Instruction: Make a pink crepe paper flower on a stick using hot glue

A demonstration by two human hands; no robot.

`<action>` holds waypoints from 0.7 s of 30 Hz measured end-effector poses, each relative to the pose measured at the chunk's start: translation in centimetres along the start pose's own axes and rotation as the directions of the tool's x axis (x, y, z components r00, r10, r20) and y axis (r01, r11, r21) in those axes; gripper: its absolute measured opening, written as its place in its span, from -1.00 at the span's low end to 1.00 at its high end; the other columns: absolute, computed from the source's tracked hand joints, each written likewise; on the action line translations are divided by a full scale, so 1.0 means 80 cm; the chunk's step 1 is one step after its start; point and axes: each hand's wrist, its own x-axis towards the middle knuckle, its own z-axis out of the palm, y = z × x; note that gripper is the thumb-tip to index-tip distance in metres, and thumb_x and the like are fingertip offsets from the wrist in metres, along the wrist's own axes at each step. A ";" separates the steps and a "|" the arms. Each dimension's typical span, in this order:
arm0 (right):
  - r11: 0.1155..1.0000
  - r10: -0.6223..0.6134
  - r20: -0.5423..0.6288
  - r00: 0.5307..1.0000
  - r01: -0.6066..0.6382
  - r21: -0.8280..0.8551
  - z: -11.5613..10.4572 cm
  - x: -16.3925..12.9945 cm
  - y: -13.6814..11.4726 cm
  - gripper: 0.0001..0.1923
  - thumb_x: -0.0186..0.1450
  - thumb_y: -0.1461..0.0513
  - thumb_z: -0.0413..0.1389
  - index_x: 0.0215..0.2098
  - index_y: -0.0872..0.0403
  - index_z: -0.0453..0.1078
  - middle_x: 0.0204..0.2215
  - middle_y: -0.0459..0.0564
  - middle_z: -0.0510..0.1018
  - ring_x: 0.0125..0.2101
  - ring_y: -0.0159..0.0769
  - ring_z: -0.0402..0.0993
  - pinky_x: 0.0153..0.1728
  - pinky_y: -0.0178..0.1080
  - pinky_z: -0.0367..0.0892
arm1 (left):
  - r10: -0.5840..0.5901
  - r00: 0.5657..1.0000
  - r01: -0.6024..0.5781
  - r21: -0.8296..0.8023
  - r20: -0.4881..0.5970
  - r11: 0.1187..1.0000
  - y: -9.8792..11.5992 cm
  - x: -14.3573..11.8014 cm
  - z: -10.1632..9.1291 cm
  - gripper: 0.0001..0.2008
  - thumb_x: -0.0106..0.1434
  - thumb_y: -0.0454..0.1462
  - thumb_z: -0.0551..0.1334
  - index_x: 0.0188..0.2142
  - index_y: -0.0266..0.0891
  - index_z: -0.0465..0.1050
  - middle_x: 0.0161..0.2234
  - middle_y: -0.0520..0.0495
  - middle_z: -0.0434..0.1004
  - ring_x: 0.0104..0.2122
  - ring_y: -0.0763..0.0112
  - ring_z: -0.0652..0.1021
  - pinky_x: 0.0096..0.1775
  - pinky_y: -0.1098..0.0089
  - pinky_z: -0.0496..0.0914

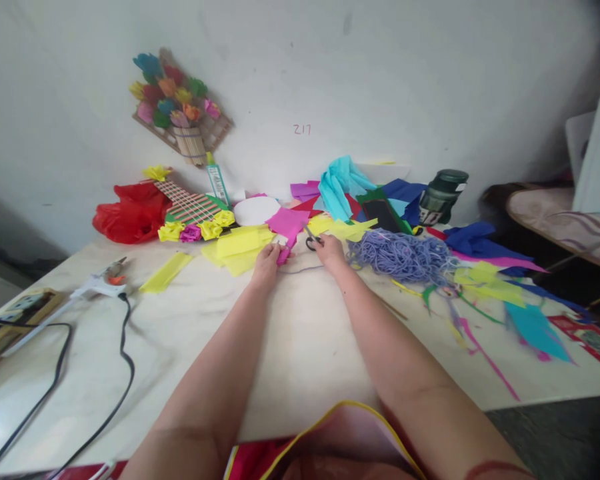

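Pinched in the fingers of my left hand (267,265) is a small piece of magenta paper (285,254). A larger magenta paper (287,221) lies just beyond it; whether the two are joined I cannot tell. My right hand (331,253) is closed on the dark handles of a pair of scissors (311,241), whose blades point away and to the left. The scissors are to the right of the magenta piece, apart from it. A strand of purple yarn (304,270) runs across the tabletop between my hands. Yellow paper sheets (243,247) lie beside my left hand.
A tangled purple yarn heap (403,255) sits right of my right hand, near a dark green jar (444,195). At left are a glue gun (103,283), black cord (125,353) and power strip (23,313). A stick-and-paper-flower craft (190,203) stands near the wall.
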 end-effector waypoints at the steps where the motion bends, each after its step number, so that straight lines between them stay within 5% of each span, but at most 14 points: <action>1: 1.000 -0.018 -0.023 1.000 0.018 -0.025 0.000 -0.002 -0.002 -0.75 0.21 0.24 0.04 -0.18 0.14 0.44 -0.20 0.16 0.47 -0.16 -0.16 0.37 -0.15 -0.19 0.26 | 0.007 1.000 -0.007 0.011 0.013 1.000 0.000 0.000 0.000 -0.72 0.14 -0.08 0.23 -0.40 -0.27 0.32 -0.58 -0.02 0.47 -0.52 0.43 0.52 -0.41 0.44 0.36; 9: 0.964 -0.245 -0.206 0.947 0.261 0.054 -0.008 -0.012 -0.029 -0.77 0.24 0.20 0.02 -0.26 0.06 0.50 -0.13 0.09 0.46 -0.09 -0.16 0.29 -0.07 -0.16 0.25 | 0.085 0.989 -0.100 0.124 0.117 0.987 -0.004 0.000 -0.002 -0.65 0.08 -0.01 0.27 -0.35 -0.28 0.44 -0.48 -0.06 0.52 -0.49 0.48 0.47 -0.42 0.47 0.32; 14: 0.907 -0.388 -0.141 0.911 0.405 0.116 -0.004 -0.009 -0.042 -0.83 0.18 0.22 0.11 -0.31 0.05 0.52 0.04 0.07 0.37 0.01 -0.17 0.25 0.06 -0.12 0.15 | 0.083 0.980 -0.111 0.149 0.182 0.983 -0.006 0.000 -0.002 -0.63 0.07 0.01 0.26 -0.36 -0.28 0.45 -0.48 -0.03 0.49 -0.51 0.51 0.42 -0.41 0.47 0.30; 21: 0.860 -0.453 -0.126 0.882 0.470 0.199 0.000 -0.009 -0.042 -0.89 0.15 0.28 0.13 -0.51 0.05 0.48 -0.04 0.04 0.46 -0.04 -0.19 0.32 0.03 -0.11 0.20 | 0.072 0.978 -0.119 0.240 0.195 0.963 0.001 -0.005 0.001 -0.65 0.08 -0.01 0.24 -0.39 -0.29 0.44 -0.47 -0.01 0.47 -0.51 0.52 0.38 -0.40 0.46 0.27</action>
